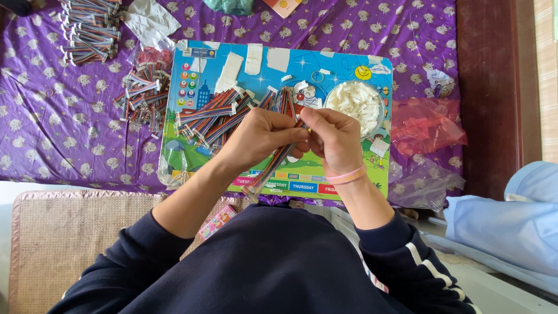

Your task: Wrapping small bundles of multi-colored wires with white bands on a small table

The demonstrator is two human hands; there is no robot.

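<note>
Bundles [90, 29] of striped ribbon wire lie at far left on the shiny purple cloth [46, 122], more heaped on the glossy board [349, 61]. I see my left hand [261, 135] closed around a flat multicoloured strip [270, 168], pinching it near its upper end; it slants down below my fingers. My right hand [332, 138] pinches the same strip just beside, perhaps at its tip. Right of that sits a round bowl [356, 102] of white bits, then crumpled red plastic [424, 125]; the board's near edge lies open.
</note>
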